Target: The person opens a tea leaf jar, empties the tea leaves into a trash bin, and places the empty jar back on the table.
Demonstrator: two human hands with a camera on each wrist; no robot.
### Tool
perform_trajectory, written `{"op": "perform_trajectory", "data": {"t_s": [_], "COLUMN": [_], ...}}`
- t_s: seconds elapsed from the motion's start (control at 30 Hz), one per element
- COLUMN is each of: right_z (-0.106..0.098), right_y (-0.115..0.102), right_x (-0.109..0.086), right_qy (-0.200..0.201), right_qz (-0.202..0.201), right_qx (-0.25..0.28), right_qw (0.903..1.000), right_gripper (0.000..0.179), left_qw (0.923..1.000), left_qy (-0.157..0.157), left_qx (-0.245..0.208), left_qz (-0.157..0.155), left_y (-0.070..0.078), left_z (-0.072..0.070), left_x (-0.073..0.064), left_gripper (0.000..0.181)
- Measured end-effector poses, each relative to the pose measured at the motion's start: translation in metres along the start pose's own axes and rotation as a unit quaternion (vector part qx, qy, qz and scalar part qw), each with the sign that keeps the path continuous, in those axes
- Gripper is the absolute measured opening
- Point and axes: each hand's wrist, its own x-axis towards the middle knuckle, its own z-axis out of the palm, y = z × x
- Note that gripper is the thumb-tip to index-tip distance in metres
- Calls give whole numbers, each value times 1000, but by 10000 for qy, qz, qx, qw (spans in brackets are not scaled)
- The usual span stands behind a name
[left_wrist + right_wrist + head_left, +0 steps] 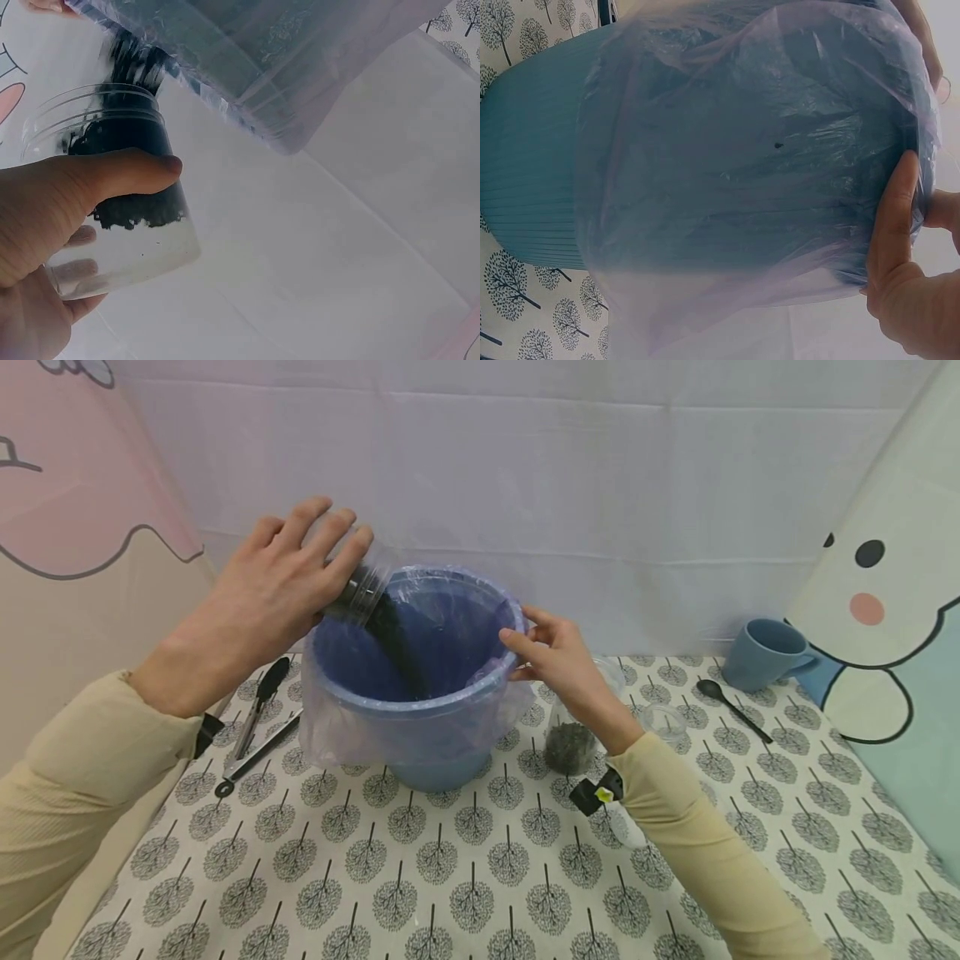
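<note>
My left hand (300,568) grips a clear plastic jar (127,195), tipped mouth-down over a blue trash bin (438,772). Dark, loose tea-like bits (397,643) stream out of the jar into the bin; in the left wrist view part of them is still inside it. A thin translucent purple bag (727,150) lines the bin and folds down over its outside. At the bin's right side, my right hand (555,652) pinches the bagged rim, thumb and fingers on either side of it.
Black-tipped tongs (258,710) lie left of the bin. Behind my right forearm stands a clear container with dark bits (570,747), near a clear lid (664,722). Farther right are a black spoon (731,710) and a blue mug (765,653). A white curtain hangs behind the table.
</note>
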Motion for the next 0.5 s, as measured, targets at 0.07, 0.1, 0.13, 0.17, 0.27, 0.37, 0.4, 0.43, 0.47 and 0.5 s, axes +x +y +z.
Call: {"op": "perform_trajectory", "data": {"t_s": [0.07,0.1,0.13,0.17,0.27,0.37,0.4,0.43,0.47,0.5], "right_z": [0,0,0,0,0,0,0,0,0,1], "right_y": [0,0,0,0,-1,-1,-1,-2,-2,-2], "right_x": [0,0,0,0,-1,-1,-1,-1,-1,-1], "right_qy": [-1,-1,-2,-1,-16,-27,-30,-28,-28,-28], "right_qz": [7,9,12,13,3,-1,0,8,11,13], "right_qx": [-4,-7,-7,-8,-15,-41,-49,-53,-58,-60], "right_qw": [10000,10000,10000,10000,10000,10000,10000,10000,10000,10000], "right_gripper": [65,65,65,65,65,66,66,66,66,66], "left_qw": [10000,10000,10000,10000,10000,9999,9999,9999,9999,9999], "left_qy": [-10,-10,-12,-5,57,75,74,82,76,63], "left_qx": [8,18,25,22,62,75,82,102,102,96], "left_qz": [9,14,16,19,37,42,45,53,58,58], "left_y": [0,0,0,0,0,1,1,1,1,1], "left_z": [0,0,0,0,0,1,1,1,1,1], "left_x": [0,-1,-1,-1,-1,-1,-1,-1,-2,-2], "left_gripper": [82,82,81,81,81,83,83,84,84,84]}}
